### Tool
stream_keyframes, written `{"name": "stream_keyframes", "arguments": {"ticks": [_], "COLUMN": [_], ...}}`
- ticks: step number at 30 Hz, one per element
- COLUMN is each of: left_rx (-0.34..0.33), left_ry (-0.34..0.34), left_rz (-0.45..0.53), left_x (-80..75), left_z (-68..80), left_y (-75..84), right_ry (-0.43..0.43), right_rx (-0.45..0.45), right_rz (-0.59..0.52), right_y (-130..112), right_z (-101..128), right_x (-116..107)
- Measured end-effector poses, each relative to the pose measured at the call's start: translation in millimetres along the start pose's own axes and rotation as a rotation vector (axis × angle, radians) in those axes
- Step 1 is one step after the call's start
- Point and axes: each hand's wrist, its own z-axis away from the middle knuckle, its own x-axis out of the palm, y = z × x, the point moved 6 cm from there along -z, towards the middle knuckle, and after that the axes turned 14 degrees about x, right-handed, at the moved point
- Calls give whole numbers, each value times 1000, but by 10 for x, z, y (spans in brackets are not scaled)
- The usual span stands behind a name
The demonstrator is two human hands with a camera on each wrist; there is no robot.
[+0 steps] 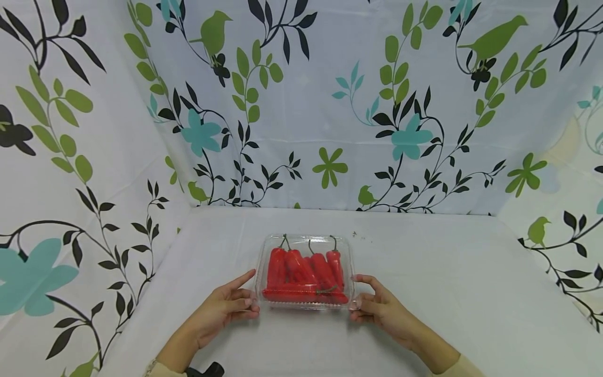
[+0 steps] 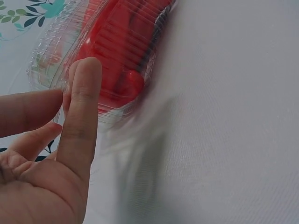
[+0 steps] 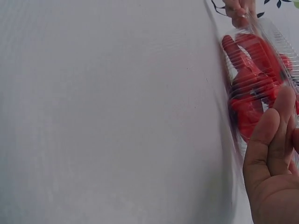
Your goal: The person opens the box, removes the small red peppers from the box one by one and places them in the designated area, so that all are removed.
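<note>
A clear plastic clamshell box (image 1: 305,242) with its lid down holds several red chili peppers (image 1: 301,272) with green stems. It lies on the white table in front of me. My left hand (image 1: 231,306) touches the box's near left corner, its fingers fairly straight against the ribbed wall (image 2: 51,51). My right hand (image 1: 379,309) touches the near right corner, thumb up along the side and fingers (image 3: 271,140) laid against the plastic. In the right wrist view the box (image 3: 254,70) fills the right edge, and the left hand's fingertips (image 3: 238,11) show beyond it.
A white cloth (image 1: 447,283) covers the table. Curtains printed with leaves, flowers and birds (image 1: 330,104) close off the back and both sides. A small black object (image 1: 207,370) sits at the bottom edge beside my left forearm.
</note>
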Motion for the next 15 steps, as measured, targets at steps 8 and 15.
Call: {"name": "stream_keyframes", "arguments": {"ticks": [8, 15], "left_rx": [4, 22], "left_ry": [3, 29], "left_rz": [-56, -80], "left_x": [22, 25], "left_z": [18, 16], "left_y": [40, 31], "right_ry": [21, 12], "right_rx": [2, -10], "right_rz": [14, 29], "right_y": [-11, -18], "right_z": [-4, -3], "right_x": [-5, 9]}}
